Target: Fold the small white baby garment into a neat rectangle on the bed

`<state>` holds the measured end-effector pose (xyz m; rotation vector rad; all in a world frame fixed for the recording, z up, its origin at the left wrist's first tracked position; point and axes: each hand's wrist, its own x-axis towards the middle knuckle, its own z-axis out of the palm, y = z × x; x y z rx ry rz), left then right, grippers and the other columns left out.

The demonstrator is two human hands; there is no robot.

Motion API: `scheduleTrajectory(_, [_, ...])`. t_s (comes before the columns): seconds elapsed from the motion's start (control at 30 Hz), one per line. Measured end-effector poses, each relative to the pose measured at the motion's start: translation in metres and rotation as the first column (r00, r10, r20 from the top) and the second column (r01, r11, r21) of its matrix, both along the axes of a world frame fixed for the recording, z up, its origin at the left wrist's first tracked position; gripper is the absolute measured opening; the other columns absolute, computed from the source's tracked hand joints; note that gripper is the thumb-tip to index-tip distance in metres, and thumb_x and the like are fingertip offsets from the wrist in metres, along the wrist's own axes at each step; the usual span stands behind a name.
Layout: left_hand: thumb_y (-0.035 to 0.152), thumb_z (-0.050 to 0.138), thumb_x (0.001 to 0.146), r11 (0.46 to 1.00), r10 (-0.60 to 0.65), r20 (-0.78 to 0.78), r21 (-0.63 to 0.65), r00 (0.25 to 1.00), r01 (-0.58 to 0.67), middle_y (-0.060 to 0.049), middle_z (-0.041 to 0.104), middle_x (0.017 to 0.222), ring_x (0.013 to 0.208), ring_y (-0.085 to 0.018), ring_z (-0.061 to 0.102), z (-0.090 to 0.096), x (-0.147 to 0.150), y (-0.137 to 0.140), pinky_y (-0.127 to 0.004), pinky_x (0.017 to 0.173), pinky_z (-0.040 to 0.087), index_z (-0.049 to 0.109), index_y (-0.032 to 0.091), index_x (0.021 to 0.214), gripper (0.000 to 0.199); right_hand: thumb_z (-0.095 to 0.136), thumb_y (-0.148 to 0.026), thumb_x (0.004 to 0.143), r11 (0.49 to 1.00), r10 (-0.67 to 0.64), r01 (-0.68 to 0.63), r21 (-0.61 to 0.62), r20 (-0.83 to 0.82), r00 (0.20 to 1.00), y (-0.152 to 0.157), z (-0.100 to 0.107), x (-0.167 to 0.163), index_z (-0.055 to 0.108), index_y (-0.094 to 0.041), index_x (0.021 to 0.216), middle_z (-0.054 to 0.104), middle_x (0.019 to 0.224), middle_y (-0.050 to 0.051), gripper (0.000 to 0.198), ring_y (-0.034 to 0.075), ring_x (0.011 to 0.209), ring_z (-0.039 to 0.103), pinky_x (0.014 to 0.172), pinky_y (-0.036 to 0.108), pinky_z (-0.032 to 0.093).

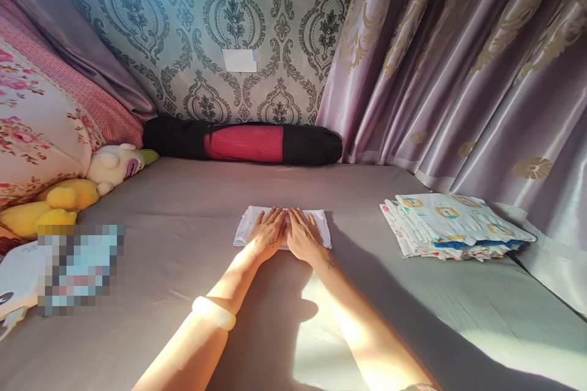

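- Left hand (268, 233): flat, fingers spread, pressing on folded cloth (316, 223) mid-bed (183, 244), gripping nothing.
- Cloth: likely light, soft, limp; best pinched at its folded edges.
- Right hand (302, 235): likewise flat on cloth, touching the left.

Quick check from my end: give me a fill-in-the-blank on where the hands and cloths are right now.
1. Both hands, left hand and right hand, press flat on a small folded ____ cloth.
2. The stack of folded patterned cloths lies on the person's ____ side.
3. The black-and-red roll bag lies against the ____.

Missing words: white; right; wall
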<state>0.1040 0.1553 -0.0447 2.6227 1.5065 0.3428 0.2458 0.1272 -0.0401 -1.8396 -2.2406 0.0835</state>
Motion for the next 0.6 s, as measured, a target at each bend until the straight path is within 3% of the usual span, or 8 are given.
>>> scheduleTrajectory(0.17, [0.026,0.024,0.101,0.996,0.082,-0.005,0.039,0.997,-0.082,-0.013,0.042,0.153,0.147,-0.026,0.027,0.0028,-0.0005,-0.0009,-0.049,0.120,0.021,0.042,0.010,0.145,0.050,0.029,-0.023,0.103,0.997,0.011,-0.013,0.074,0.020,1.000,-0.0005,0.0026,-0.0020,0.038,-0.006,0.149,0.031,0.154,0.011,0.050,0.023,0.144,0.021,0.120,0.045,0.011])
scheduleTrajectory(0.33, [0.029,0.023,0.101,0.996,0.084,-0.016,-0.034,0.996,-0.085,-0.012,0.040,0.154,0.146,-0.028,0.030,-0.0026,-0.0017,-0.0011,-0.050,0.118,0.024,0.040,0.011,0.146,0.051,0.029,-0.021,0.102,1.000,0.017,-0.018,0.015,0.028,0.999,-0.0013,-0.0018,-0.0040,0.037,-0.007,0.150,0.032,0.153,0.010,0.050,0.022,0.143,0.024,0.119,0.044,0.015])
scheduleTrajectory(0.6, [0.029,0.024,0.101,0.996,0.088,-0.021,-0.003,0.996,-0.088,-0.013,0.042,0.153,0.145,-0.027,0.032,-0.0015,-0.0015,-0.0020,-0.050,0.117,0.026,0.042,0.012,0.145,0.051,0.028,-0.021,0.103,1.000,0.010,-0.011,0.013,0.023,1.000,-0.0014,-0.0021,-0.0043,0.037,-0.009,0.151,0.031,0.154,0.009,0.050,0.022,0.143,0.024,0.119,0.044,0.015])
